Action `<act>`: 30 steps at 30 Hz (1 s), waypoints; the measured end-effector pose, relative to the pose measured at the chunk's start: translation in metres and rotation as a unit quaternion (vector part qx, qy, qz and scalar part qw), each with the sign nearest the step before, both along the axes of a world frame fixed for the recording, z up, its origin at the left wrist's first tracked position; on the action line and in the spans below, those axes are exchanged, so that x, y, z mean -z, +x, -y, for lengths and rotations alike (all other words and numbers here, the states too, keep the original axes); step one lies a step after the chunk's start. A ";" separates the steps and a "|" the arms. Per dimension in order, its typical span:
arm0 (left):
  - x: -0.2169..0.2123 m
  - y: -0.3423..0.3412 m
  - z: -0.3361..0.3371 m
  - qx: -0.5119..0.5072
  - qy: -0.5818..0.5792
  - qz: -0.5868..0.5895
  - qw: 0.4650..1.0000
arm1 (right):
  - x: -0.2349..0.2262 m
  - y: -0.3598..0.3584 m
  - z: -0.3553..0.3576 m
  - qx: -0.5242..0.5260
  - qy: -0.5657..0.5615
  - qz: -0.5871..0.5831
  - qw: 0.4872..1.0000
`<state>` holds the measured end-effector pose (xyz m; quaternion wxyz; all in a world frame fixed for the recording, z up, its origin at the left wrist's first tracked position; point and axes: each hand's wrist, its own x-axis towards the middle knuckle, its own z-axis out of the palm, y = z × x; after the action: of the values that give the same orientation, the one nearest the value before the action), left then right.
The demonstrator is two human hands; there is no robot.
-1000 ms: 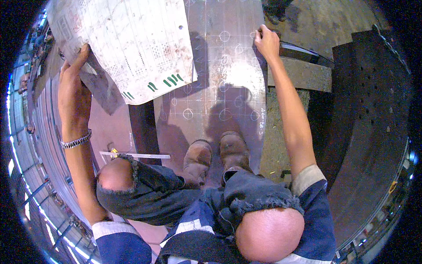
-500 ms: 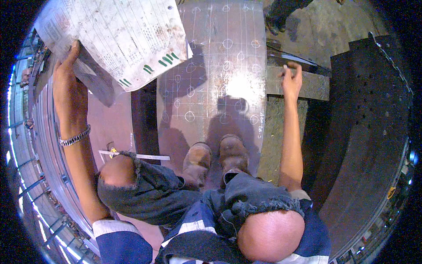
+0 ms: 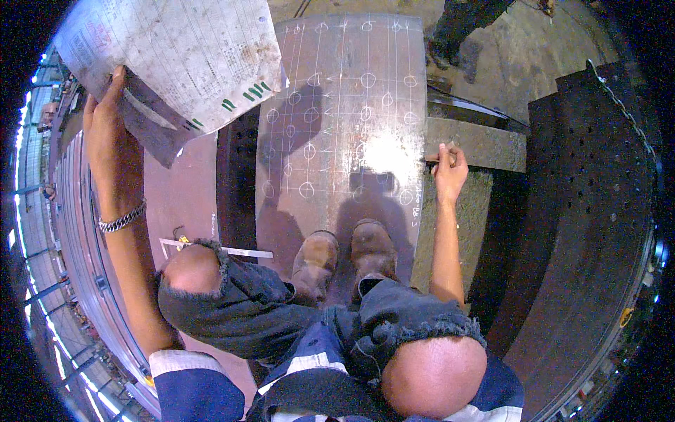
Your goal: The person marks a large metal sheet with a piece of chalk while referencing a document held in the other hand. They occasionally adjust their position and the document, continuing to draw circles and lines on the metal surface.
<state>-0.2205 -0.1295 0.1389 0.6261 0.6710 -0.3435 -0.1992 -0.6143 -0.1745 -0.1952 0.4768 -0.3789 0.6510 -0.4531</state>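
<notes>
My left hand [image 3: 107, 133] holds a stained sheaf of printed paper sheets [image 3: 190, 63] at its near left edge. The top sheet has green strokes along a corner, and a lower sheet droops beneath it. Below lies a steel plate [image 3: 344, 63] marked with white lines, circles and arrows; my boots [image 3: 373, 246] are on its near end. Just past the plate's right edge, my right hand [image 3: 450, 172] is closed in a pinch, fingertips curled against the thumb. Whatever it may hold is too small to make out.
A white carpenter's square [image 3: 246, 252] lies by my left knee on a reddish plate [image 3: 179, 176]. A concrete-like beam [image 3: 485, 141] extends right from the plate. Dark steel with holes [image 3: 590, 162] and a chain [image 3: 626, 105] stand at right. Another person's leg [image 3: 464, 21] shows at far right.
My right hand has come nearer to me and slightly left, its fingers now pinched closer together. The paper sheets have shifted a little up and left with my left hand.
</notes>
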 end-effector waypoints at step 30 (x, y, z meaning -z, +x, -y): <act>0.112 0.017 -0.105 0.160 0.324 -0.147 0.921 | -0.163 0.116 -0.055 -0.534 -0.084 0.066 0.839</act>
<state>-0.2038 -0.0247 0.0264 0.3781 0.7366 -0.2674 -0.4929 -0.4983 -0.1198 -0.0320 0.6531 -0.6756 0.2737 -0.2053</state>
